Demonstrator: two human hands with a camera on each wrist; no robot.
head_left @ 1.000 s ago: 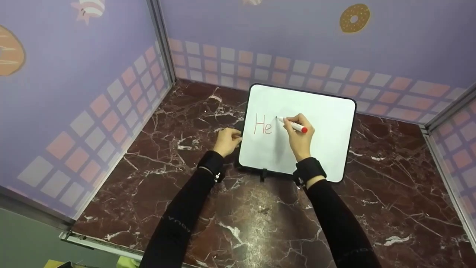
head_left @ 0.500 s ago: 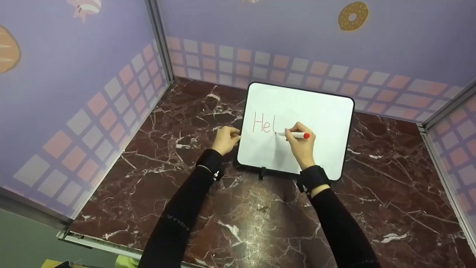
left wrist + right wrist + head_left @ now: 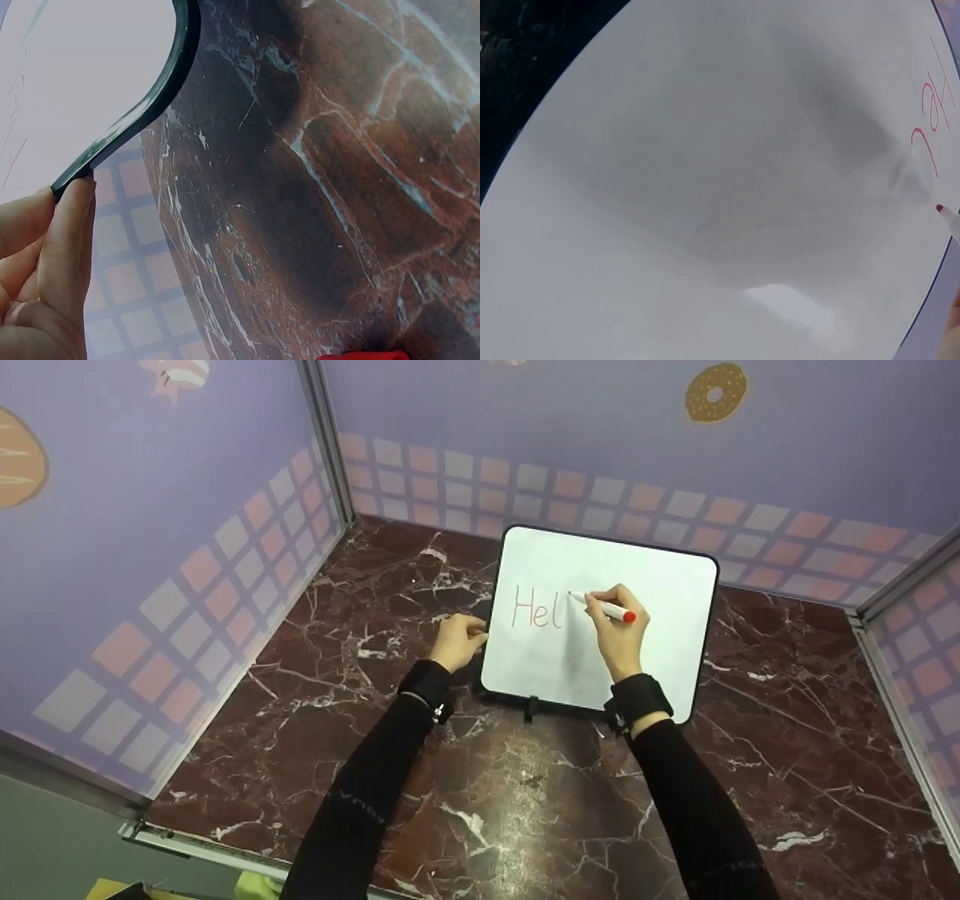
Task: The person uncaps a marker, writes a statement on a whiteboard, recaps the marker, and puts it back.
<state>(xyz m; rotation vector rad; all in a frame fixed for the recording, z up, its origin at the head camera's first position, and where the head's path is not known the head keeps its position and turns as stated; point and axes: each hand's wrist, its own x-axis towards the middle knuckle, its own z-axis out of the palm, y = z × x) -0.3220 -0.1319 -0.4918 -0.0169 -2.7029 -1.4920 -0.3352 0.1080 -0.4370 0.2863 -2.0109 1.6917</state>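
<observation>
A whiteboard (image 3: 540,660) with a black frame leans back on the table, red letters "Hel" (image 3: 537,609) written on its left part. My right hand (image 3: 621,631) pinches a white marker (image 3: 609,608) with a red end, its tip just right of the last letter. The right wrist view catches the marker's red tip (image 3: 940,208) close over the board, with only a sliver of the hand. At the board's left edge, my left hand (image 3: 458,642) pinches the black frame between thumb and fingers; the left wrist view shows the fingertips (image 3: 73,196) on that frame.
The board stands on a dark red marbled table (image 3: 337,720), with a small black foot (image 3: 531,709) at its lower edge. Purple panels with a checked pattern (image 3: 495,487) enclose the back and sides. Yellow-green items (image 3: 255,887) lie below the table's front edge.
A red "l" has been added after "He". My right hand moved down with the marker, then back up and to the right. The left hand kept its place at the frame.
</observation>
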